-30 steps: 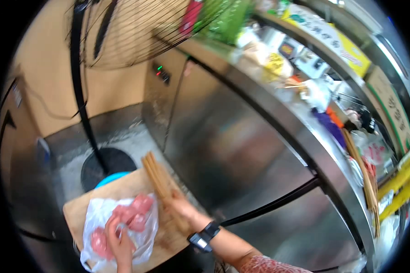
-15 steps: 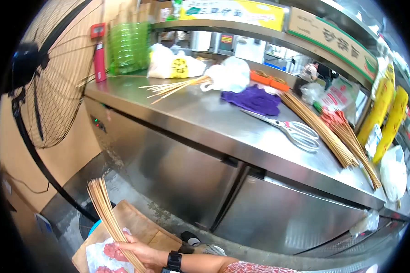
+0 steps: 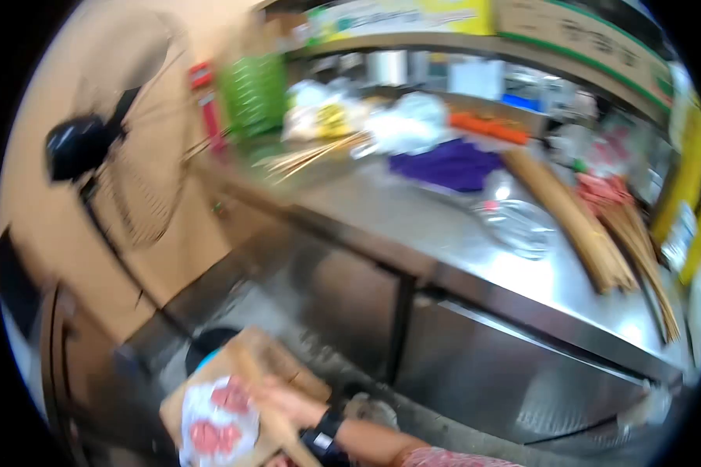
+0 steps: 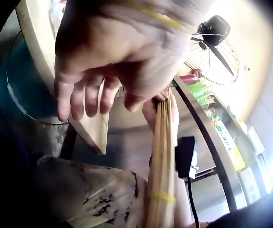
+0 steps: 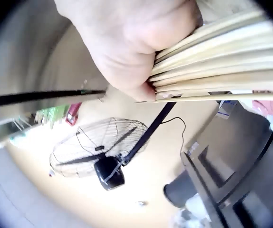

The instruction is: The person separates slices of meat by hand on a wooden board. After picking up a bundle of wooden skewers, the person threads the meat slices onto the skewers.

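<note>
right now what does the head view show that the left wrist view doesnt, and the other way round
Only the head view shows the purple cloth and the large stick bundle lying on the metal counter.

Only the left wrist view shows the yellow band around the left wrist and makes out the yellow tie around the held sticks.

Both show those sticks in the right hand, the wooden board and the fan.
</note>
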The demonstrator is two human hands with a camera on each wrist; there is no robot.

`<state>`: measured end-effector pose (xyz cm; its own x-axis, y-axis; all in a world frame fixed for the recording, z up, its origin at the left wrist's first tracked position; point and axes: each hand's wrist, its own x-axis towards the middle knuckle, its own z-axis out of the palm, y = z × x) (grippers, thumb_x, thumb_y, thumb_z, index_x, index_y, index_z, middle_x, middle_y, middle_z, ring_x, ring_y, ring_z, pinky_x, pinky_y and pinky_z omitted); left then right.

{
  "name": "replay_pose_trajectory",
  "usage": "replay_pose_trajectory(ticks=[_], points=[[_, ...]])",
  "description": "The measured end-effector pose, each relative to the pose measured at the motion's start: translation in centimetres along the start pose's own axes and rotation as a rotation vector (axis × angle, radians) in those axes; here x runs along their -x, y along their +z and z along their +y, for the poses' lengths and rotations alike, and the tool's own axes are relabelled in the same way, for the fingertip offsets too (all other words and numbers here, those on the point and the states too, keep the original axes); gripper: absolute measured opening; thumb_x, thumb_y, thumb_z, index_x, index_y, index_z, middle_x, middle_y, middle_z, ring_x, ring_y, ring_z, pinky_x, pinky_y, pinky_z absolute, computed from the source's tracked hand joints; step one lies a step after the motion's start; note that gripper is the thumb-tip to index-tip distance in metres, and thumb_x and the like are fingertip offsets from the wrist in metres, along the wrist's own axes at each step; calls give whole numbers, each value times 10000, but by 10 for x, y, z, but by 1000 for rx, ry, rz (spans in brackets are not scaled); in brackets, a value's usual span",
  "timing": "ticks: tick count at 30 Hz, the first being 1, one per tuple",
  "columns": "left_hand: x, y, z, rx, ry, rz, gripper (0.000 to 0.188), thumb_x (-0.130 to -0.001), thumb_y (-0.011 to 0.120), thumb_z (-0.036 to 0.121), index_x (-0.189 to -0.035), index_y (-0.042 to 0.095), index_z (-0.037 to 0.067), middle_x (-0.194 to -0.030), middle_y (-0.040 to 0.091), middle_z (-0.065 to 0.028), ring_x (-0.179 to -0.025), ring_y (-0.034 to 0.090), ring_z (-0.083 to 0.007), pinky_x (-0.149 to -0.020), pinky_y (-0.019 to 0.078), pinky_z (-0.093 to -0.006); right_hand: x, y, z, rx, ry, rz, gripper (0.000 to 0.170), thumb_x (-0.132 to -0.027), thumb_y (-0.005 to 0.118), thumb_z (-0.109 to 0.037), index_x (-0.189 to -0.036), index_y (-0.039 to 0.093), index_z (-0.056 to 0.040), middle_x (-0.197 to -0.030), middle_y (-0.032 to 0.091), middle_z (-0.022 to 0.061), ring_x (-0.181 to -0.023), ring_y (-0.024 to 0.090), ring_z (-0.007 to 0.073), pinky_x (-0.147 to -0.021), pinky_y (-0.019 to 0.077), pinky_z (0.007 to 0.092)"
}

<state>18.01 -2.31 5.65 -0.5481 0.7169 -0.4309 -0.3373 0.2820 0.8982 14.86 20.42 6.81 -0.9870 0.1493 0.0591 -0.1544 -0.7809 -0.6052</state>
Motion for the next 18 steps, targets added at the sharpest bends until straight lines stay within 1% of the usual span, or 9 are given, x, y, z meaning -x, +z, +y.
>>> replay_pose_trajectory(ticks=[1,2,3,4,5,6,8,12,18], points=[[-6,-15,-2,-63,-81,-6,537,-964,471,338,-1408,327,74,-1355,416,-75,-1252,397,-206,-1025,382,-325,4,-23,4,37,-57,-123,276,-908,570,-198,-1128,595,-32,-1031,633,42,-942,585,121,-826,486,266],[-22,-31,-31,-32,42,100,162,-932,490,93,-1059,561,22,-852,574,-53,-754,545,-140,-654,441,-230,14,-31,8,-6,-14,19,283,-914,542,-193,-1145,583,-35,-1064,631,55,-992,590,140,-869,482,280],[-24,-35,-39,3,152,192,187,-974,460,180,-1005,576,36,-693,521,-7,-601,472,-94,-566,404,-209,9,-43,9,-113,192,-6,284,-926,513,-188,-1160,573,-39,-1103,624,62,-1031,583,147,-909,470,293],[-21,-49,-37,-165,175,241,194,-964,491,192,-972,583,21,-726,538,-3,-645,493,-87,-599,419,-222,15,-36,12,134,-2,-13,246,-910,539,-192,-1107,593,-56,-1009,642,51,-929,616,155,-839,503,279],[-17,-60,-37,-307,220,351,208,-955,515,205,-958,590,11,-750,545,9,-665,500,-83,-622,429,-236,-3,-33,3,106,399,167,212,-875,591,-179,-1057,597,-70,-892,641,36,-791,630,162,-702,538,284],[-13,-70,-36,-316,243,441,179,-937,546,172,-994,593,9,-812,589,-2,-741,545,-93,-692,457,-246,-21,-50,21,228,436,237,200,-828,635,-150,-1004,590,-65,-791,618,26,-692,621,169,-565,527,289],[-16,-98,-43,-316,293,635,149,-886,585,72,-1021,615,19,-936,644,-45,-879,595,-122,-793,471,-256,-31,-59,35,352,399,165,250,-803,645,-129,-1026,565,-49,-827,613,42,-716,616,170,-539,515,305],[-24,-122,-29,-414,360,910,170,-805,607,-8,-973,613,19,-927,643,-75,-852,622,-160,-747,485,-266,-28,-30,29,436,443,200,301,-788,647,-138,-1048,532,-38,-870,600,55,-728,591,154,-570,500,285],[-57,-131,2,-826,344,1005,213,-713,670,26,-920,619,34,-910,597,-120,-860,592,-303,-769,480,-357,-32,-11,34,379,497,135,182,-800,651,-143,-946,596,-51,-738,595,8,-591,554,96,-486,463,233]])
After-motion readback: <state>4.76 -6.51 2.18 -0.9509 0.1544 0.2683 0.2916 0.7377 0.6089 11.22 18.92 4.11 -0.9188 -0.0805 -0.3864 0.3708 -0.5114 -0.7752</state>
